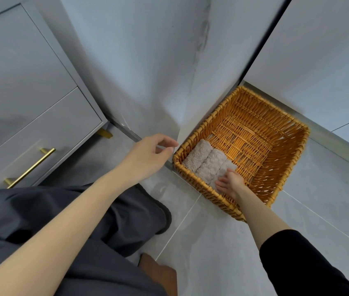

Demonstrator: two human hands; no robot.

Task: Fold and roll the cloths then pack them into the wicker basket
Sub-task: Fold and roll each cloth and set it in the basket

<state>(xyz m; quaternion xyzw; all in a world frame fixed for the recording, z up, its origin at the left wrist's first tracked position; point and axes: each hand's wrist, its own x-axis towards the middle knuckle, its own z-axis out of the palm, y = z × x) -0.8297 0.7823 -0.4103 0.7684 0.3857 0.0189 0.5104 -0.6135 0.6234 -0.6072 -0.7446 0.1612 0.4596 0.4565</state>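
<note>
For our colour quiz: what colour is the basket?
The basket is golden orange, best seen in the head view.

A single wide-angle camera is riding on the person's head, facing forward and steeply down at the pale grey tiled floor (212,242). It is looking from close above the left hand (150,154) and right hand (231,181), framing the orange woven wicker basket (284,159) right of centre and the grey drawer cabinet (30,92) at the left edge.
</note>
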